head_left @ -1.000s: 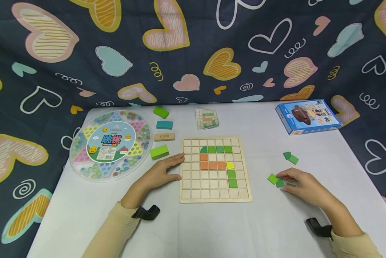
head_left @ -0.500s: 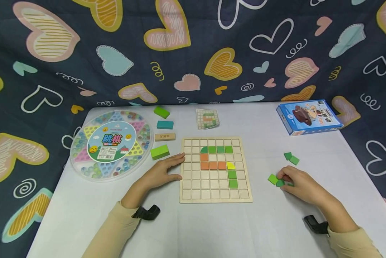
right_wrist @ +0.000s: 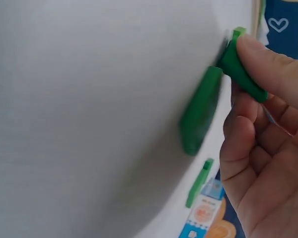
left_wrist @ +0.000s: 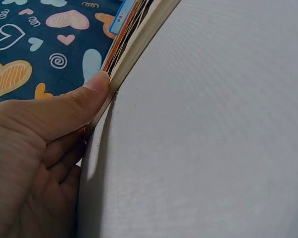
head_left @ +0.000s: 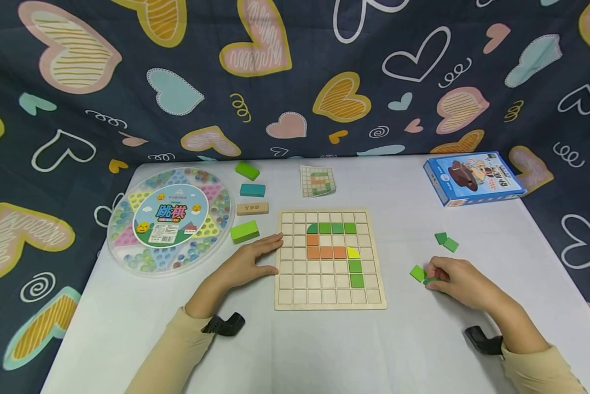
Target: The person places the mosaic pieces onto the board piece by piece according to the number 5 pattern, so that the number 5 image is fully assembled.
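One green tile point(right_wrist: 242, 73), newly pinched by my right hand point(head_left: 456, 279), right of the board point(head_left: 300, 282): pick-up seemingly made. Left hand point(head_left: 243, 265): fingers apart, touching the board's left edge.

Grid board point(head_left: 327, 268) on table point(head_left: 295, 350), card point(head_left: 317, 181) behind, marble game point(head_left: 170, 216) left, loose tiles point(head_left: 450, 244) right

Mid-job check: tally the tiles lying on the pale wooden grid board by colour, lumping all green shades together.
Green flat tiles, one with a rounded corner: 6
Orange flat square tiles: 4
Yellow flat tile: 1
Total on the pale wooden grid board: 11
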`<move>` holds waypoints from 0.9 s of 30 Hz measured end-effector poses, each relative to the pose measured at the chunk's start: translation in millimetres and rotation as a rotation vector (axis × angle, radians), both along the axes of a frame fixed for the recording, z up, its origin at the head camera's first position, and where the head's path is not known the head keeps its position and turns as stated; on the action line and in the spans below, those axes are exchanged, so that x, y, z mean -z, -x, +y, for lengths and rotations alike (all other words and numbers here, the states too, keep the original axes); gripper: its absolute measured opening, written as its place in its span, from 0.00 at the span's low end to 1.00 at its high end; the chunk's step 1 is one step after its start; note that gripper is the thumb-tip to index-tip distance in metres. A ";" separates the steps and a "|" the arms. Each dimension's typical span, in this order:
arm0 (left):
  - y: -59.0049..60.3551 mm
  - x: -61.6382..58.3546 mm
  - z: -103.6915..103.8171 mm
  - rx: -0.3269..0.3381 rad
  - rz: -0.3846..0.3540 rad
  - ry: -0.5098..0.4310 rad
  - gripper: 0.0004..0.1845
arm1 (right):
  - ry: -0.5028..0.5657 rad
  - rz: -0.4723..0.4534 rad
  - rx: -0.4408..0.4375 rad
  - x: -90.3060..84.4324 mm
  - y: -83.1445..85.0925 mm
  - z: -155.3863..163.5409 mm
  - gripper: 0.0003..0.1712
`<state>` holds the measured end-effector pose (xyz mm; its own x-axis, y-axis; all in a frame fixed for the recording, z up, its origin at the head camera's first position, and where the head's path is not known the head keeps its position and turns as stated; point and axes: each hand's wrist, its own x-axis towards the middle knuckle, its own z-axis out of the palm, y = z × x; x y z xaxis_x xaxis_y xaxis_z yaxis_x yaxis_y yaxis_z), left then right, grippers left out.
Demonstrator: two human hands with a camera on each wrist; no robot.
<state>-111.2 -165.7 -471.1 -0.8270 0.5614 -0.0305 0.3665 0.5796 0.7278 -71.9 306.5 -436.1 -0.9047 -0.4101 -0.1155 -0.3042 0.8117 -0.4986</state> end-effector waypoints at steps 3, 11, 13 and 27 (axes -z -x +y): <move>-0.1 0.2 -0.1 -0.001 0.002 -0.003 0.38 | 0.008 -0.007 -0.004 -2.9 1.3 -1.9 0.07; -1.2 0.6 -0.1 0.000 0.002 -0.001 0.38 | 0.087 0.020 -0.006 -8.7 4.8 -12.6 0.07; -1.4 0.7 0.0 0.000 0.000 -0.002 0.38 | 0.113 0.023 0.010 -9.0 5.3 -16.1 0.05; 0.7 1.2 0.4 0.004 -0.003 -0.007 0.38 | 0.348 -0.188 0.029 -3.3 2.5 -45.6 0.06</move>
